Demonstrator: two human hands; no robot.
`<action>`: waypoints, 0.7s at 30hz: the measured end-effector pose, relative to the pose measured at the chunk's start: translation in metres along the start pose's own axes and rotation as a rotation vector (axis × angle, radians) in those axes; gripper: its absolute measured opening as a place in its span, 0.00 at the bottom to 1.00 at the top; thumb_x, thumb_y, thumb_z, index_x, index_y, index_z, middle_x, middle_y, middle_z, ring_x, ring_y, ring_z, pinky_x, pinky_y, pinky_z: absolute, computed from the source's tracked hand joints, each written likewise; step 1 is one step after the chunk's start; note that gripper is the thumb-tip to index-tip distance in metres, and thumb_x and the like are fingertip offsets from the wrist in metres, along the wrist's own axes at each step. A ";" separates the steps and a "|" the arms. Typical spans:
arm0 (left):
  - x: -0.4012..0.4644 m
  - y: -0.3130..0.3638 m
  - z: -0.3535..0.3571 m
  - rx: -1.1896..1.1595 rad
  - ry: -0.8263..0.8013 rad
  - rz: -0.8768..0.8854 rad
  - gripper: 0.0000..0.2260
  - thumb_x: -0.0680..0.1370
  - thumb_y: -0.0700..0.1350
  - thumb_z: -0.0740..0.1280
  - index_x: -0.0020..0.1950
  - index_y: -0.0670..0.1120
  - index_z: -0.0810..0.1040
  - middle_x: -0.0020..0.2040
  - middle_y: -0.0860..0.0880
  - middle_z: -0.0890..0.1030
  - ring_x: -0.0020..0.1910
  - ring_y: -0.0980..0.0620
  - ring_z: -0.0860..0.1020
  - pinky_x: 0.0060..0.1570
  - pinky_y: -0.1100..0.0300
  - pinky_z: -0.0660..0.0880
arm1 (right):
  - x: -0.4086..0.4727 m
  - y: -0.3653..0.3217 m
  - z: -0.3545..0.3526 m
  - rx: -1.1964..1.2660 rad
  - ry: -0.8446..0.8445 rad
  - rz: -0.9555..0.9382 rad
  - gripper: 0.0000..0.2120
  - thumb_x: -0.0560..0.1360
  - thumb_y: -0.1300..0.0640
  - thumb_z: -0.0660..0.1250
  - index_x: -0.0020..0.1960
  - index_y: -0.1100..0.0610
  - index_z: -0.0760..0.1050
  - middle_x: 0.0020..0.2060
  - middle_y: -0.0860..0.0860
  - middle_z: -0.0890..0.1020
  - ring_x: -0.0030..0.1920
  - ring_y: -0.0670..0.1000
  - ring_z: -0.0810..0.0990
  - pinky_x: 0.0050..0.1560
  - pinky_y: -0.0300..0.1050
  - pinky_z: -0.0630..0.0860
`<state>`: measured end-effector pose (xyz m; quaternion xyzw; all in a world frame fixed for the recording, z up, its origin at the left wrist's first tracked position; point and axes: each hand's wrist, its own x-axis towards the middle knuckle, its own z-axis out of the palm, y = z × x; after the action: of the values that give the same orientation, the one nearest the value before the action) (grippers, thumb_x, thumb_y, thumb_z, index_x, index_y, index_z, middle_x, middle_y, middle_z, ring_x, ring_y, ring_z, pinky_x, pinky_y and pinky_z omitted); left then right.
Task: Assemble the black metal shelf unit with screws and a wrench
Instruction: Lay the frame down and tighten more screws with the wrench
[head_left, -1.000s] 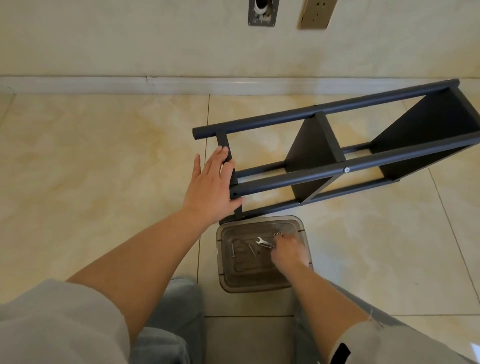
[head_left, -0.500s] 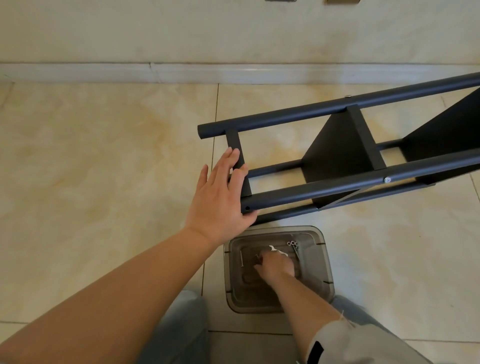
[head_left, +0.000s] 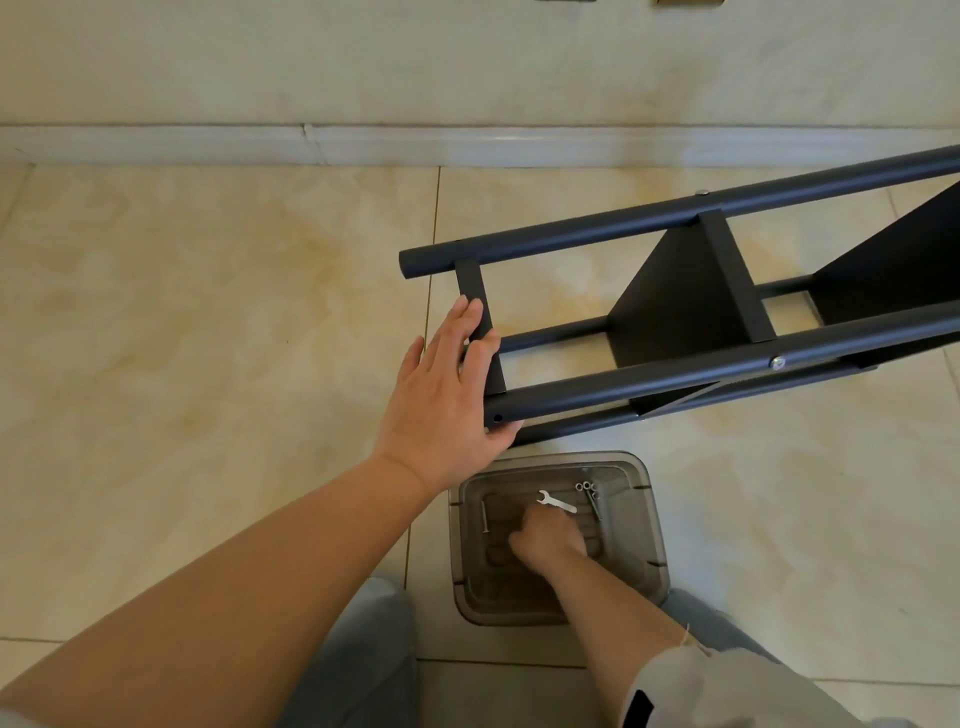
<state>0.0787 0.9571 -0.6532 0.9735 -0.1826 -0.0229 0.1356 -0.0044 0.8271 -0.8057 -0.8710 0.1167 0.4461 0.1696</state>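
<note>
shelf unit (head_left: 691, 312) stays braced by the flat left hand (head_left: 447, 395); right hand (head_left: 550, 540), fingers curled, has left the wrench (head_left: 557, 502) uncovered.

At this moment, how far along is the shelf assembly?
Done: the frame lies on its side with panels between the tubes and screws fitted. In hand: the left hand steadies its end; the right hand reaches into the bin beside the wrench. Left: the end hole is empty.

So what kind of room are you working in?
Probably a room at home, working on the floor: glossy beige tiles, a white skirting board along a plain wall, with wall outlets cut off above.
</note>
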 end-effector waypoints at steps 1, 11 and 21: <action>0.000 0.001 -0.002 -0.005 -0.017 0.002 0.34 0.72 0.58 0.69 0.72 0.42 0.65 0.76 0.43 0.56 0.76 0.47 0.51 0.72 0.46 0.60 | -0.004 -0.001 -0.007 0.036 0.000 -0.002 0.13 0.77 0.54 0.62 0.59 0.58 0.74 0.55 0.55 0.79 0.55 0.54 0.78 0.49 0.43 0.74; -0.002 -0.005 -0.021 -0.021 -0.177 0.049 0.36 0.76 0.56 0.66 0.77 0.47 0.51 0.78 0.50 0.43 0.77 0.52 0.43 0.73 0.56 0.55 | -0.084 -0.020 -0.092 0.584 -0.025 -0.090 0.07 0.79 0.60 0.60 0.51 0.56 0.78 0.38 0.49 0.79 0.35 0.43 0.76 0.33 0.31 0.73; -0.004 -0.003 -0.022 0.044 -0.167 0.044 0.36 0.76 0.60 0.64 0.77 0.50 0.51 0.78 0.48 0.45 0.77 0.48 0.48 0.74 0.51 0.54 | -0.173 -0.030 -0.150 0.357 0.119 -0.401 0.09 0.79 0.60 0.62 0.56 0.55 0.78 0.43 0.47 0.81 0.45 0.45 0.80 0.54 0.41 0.77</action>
<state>0.0779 0.9670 -0.6327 0.9668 -0.2149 -0.0969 0.0988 0.0170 0.8033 -0.5770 -0.8578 0.0286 0.3239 0.3981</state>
